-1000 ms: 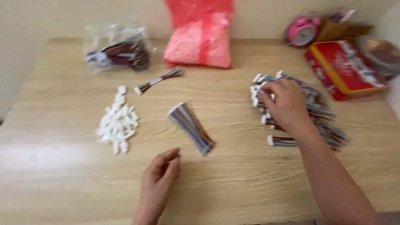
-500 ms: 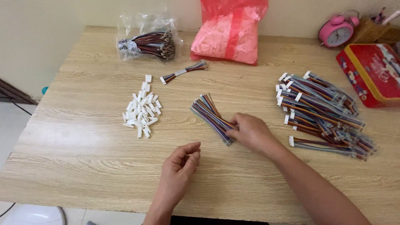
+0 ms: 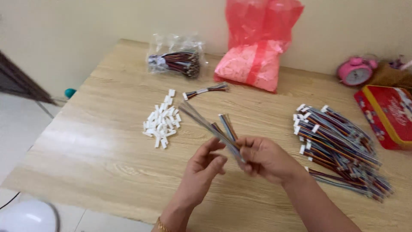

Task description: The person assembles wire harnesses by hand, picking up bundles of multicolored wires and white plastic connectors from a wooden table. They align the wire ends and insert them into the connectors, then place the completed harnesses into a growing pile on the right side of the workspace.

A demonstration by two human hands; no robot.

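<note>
I see two hands raised above the wooden table (image 3: pixel 107 141). My right hand (image 3: pixel 264 157) pinches a bundle of multicoloured ribbon wires (image 3: pixel 214 126), fingers curled tight around its lower end, the strands fanning up and left, clear of the tabletop. My left hand (image 3: pixel 206 165) meets the bundle with thumb and fingertips pressed lightly to it. One heap of small white connectors (image 3: pixel 162 122), too many to count, lies just left. One finished cable (image 3: pixel 206 90) lies alone beyond; a large pile of assembled cables (image 3: pixel 339 148) sits right. Two bags stand behind: one clear bag (image 3: pixel 176 60), one pink bag (image 3: pixel 255 56).
</note>
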